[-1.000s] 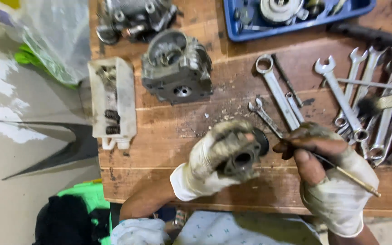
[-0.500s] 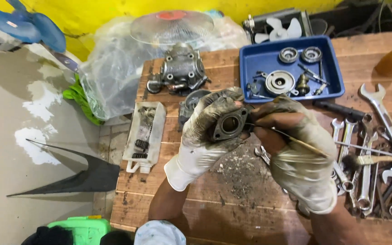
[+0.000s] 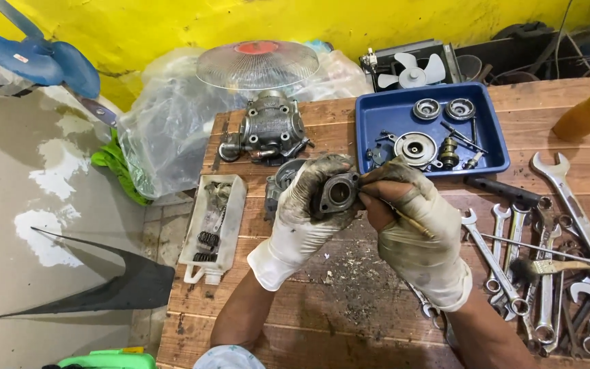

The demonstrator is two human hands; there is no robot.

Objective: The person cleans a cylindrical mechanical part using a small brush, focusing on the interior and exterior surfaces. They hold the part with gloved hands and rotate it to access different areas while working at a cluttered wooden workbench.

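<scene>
My left hand [image 3: 302, 208], in a dirty white glove, grips a small grey metal flange part [image 3: 336, 193] with a round bore, held above the wooden table [image 3: 322, 301]. My right hand [image 3: 411, 229], also gloved and grimy, pinches a thin brass-coloured pick [image 3: 414, 224] whose tip touches the right edge of the flange. Both hands meet over the table's middle. Behind the left hand an engine cylinder [image 3: 280, 179] is partly hidden.
A blue tray [image 3: 493, 140] with bearings and small parts sits at the back. A grey engine casing [image 3: 268, 126] lies behind. Several spanners [image 3: 513, 266] and a brush [image 3: 568, 263] spread right. A white cut container [image 3: 213, 215] holds springs at left. An orange bottle [image 3: 588, 113] stands far right.
The view has tilted up and back, showing the wall and fans. Both hands rose from near the table edge toward its middle, still holding the flange and the pick.
</scene>
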